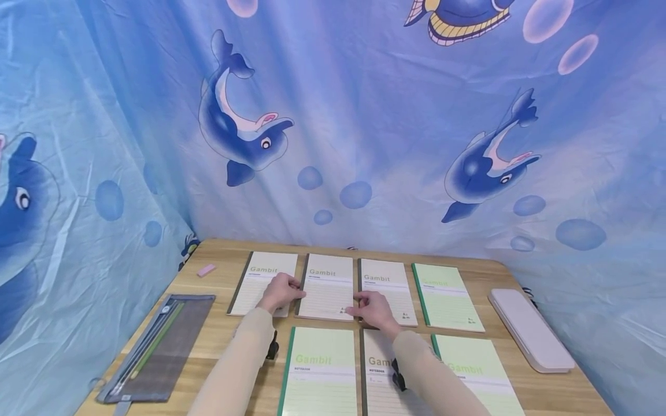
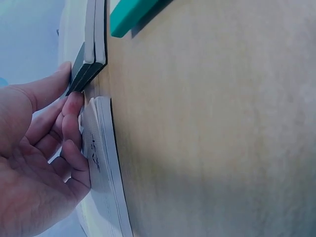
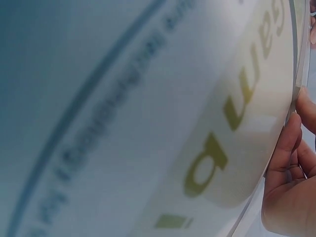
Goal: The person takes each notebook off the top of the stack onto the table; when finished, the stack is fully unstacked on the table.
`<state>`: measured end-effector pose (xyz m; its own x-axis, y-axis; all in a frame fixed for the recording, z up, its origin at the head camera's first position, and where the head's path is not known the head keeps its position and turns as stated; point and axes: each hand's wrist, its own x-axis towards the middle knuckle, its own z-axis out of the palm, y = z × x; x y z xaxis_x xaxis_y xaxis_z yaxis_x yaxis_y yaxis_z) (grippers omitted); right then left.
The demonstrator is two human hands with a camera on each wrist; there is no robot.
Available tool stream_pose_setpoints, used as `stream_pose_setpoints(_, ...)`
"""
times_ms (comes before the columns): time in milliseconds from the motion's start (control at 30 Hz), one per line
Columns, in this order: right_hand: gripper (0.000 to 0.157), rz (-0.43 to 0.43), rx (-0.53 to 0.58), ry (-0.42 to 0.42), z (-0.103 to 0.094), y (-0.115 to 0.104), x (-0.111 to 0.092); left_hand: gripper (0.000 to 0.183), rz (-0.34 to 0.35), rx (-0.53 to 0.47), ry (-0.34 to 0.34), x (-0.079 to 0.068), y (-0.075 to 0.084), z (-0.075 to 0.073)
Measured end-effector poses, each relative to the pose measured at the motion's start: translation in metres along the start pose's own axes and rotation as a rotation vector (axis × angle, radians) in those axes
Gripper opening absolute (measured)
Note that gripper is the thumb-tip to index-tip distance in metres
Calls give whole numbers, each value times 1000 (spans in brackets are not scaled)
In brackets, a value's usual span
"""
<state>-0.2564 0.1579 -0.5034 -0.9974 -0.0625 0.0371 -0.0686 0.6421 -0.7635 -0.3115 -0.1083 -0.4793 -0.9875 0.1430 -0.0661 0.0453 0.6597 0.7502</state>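
Observation:
In the back row of the head view, a cream notebook (image 1: 328,289) with a dark spine lies between both hands. My left hand (image 1: 282,292) pinches its left edge, the fingers bent over the neighbouring cream notebook (image 1: 262,283). Close up in the left wrist view, the thumb (image 2: 52,86) lies against the dark spine (image 2: 84,74). At the right edge, my right hand (image 1: 376,309) pinches the same notebook, its thumb on the cover near the lower corner. Its other fingers reach another dark-spined notebook (image 1: 385,280). The right wrist view shows fingertips (image 3: 292,123) at the notebook's edge.
Green notebooks lie at the back right (image 1: 447,297) and front (image 1: 322,370), with a dark-spined notebook (image 1: 374,346) under the right forearm. A grey mesh pouch (image 1: 182,346) and pink eraser (image 1: 206,270) sit left, a pale case (image 1: 531,329) right. A printed curtain (image 1: 364,115) hangs behind.

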Motion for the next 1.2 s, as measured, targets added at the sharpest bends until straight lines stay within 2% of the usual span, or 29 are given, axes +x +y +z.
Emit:
stream_pose_setpoints(400,47,-18,-23,19,5,0,2,36,-21,-3,-20,-2,-1,-5)
stream_pose_setpoints(633,47,-26,-30,29,6,-3,1,37,-20,-123,-51,-3,-9,-11)
stream_pose_setpoints(767,48,-25,-27,28,5,-3,1,40,-39,-160,-75,-1,-13,-14)
stream_pose_setpoints(1033,46,-32,-35,30,3,-2,0,39,-98,-174,-41,0,-15,-16)
stream_pose_setpoints(1200,46,-35,-36,22,2,-2,0,39,-128,-317,-76,-5,-14,-15)
